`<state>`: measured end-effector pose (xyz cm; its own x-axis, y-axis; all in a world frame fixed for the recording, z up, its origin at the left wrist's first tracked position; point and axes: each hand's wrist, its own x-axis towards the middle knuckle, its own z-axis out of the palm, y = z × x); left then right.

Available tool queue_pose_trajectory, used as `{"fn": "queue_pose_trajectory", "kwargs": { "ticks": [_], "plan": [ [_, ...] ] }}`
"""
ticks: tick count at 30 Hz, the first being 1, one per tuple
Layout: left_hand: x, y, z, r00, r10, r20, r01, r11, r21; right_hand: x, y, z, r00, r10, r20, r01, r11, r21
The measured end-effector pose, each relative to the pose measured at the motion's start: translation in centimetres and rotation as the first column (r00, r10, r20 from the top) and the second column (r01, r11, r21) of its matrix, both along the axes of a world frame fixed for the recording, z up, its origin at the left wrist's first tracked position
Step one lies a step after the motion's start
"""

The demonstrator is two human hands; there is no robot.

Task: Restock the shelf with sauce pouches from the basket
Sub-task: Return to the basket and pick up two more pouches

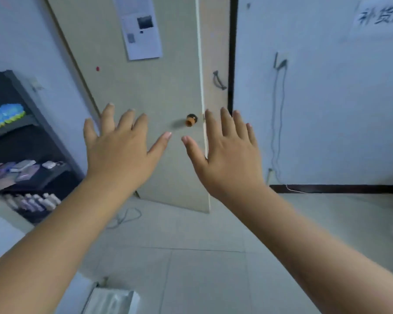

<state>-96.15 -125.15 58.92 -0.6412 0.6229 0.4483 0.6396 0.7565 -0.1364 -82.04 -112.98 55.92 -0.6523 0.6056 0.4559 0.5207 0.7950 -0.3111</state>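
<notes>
My left hand (120, 150) and my right hand (227, 155) are both raised in front of me, palms away, fingers spread, holding nothing. They hover before a beige door (159, 91). A dark shelf unit (43, 132) stands at the far left. Flat pouches (16, 173) lie on its middle level, blue and yellow packs (5, 114) sit on the level above, and small bottles (32, 201) line the bottom. No basket is in view.
The door has a round knob (191, 120) and a paper sheet (141, 26) taped on it. A cable (278, 118) hangs down the white wall at right. Pale floor tiles (191, 268) lie below. A grey box edge (114, 301) shows at the bottom.
</notes>
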Motion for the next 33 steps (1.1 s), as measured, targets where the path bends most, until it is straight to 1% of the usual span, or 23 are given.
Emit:
{"fn": "queue_pose_trajectory", "kwargs": {
  "ticks": [1,2,3,5,6,8,10,14,17,19,21,23,27,33],
  "plan": [
    [0.6,2.8,-0.3,0.997,-0.073,0.014,0.073,0.997,-0.007,1.4,1.7,-0.3,0.998,-0.066,0.016,0.066,0.998,-0.004],
    [2.0,7.2,-0.5,0.982,-0.185,0.049,0.186,0.982,-0.025,3.9,4.3,-0.8,0.982,-0.189,0.018,0.189,0.982,-0.004],
    [3.5,10.9,-0.7,0.961,-0.271,0.064,0.273,0.961,-0.038,6.3,6.3,-1.0,0.961,-0.276,0.030,0.276,0.961,-0.008],
    [5.0,13.5,-1.0,0.941,-0.333,0.064,0.336,0.941,-0.040,8.3,7.8,-0.7,0.957,-0.275,0.089,0.276,0.961,0.001],
    [6.2,15.7,-1.2,0.913,-0.399,0.083,0.404,0.913,-0.051,10.0,8.7,-0.8,0.938,-0.328,0.116,0.329,0.944,0.011],
    [9.4,20.7,-1.7,0.824,-0.557,0.101,0.562,0.826,-0.031,14.1,11.2,-0.9,0.874,-0.468,0.134,0.471,0.882,0.011],
    [13.9,25.4,-2.1,0.727,-0.680,0.093,0.685,0.727,-0.043,18.7,13.2,-1.1,0.788,-0.600,0.137,0.604,0.797,0.014],
    [23.2,32.8,-3.6,0.521,-0.843,0.134,0.854,0.517,-0.061,27.5,15.0,-2.4,0.589,-0.797,0.136,0.803,0.595,0.009],
    [30.6,36.9,-5.3,0.377,-0.912,0.163,0.926,0.368,-0.083,33.4,15.7,-3.6,0.452,-0.875,0.173,0.887,0.461,0.014],
    [35.8,39.4,-6.2,0.283,-0.948,0.145,0.959,0.274,-0.079,37.4,16.8,-4.6,0.370,-0.906,0.205,0.924,0.382,0.023],
    [40.8,41.8,-7.1,0.219,-0.963,0.160,0.975,0.208,-0.081,41.1,18.2,-5.7,0.302,-0.930,0.210,0.950,0.312,0.018],
    [45.2,44.2,-8.2,0.166,-0.969,0.182,0.985,0.154,-0.077,44.7,20.0,-6.7,0.260,-0.941,0.215,0.963,0.268,0.009],
    [52.3,49.2,-10.1,0.104,-0.964,0.246,0.993,0.089,-0.073,50.5,24.5,-8.2,0.194,-0.955,0.223,0.980,0.198,-0.007],
    [59.3,57.9,-12.7,0.093,-0.942,0.323,0.995,0.072,-0.075,55.6,33.5,-10.2,0.174,-0.956,0.236,0.985,0.166,-0.054]
  ]
}}
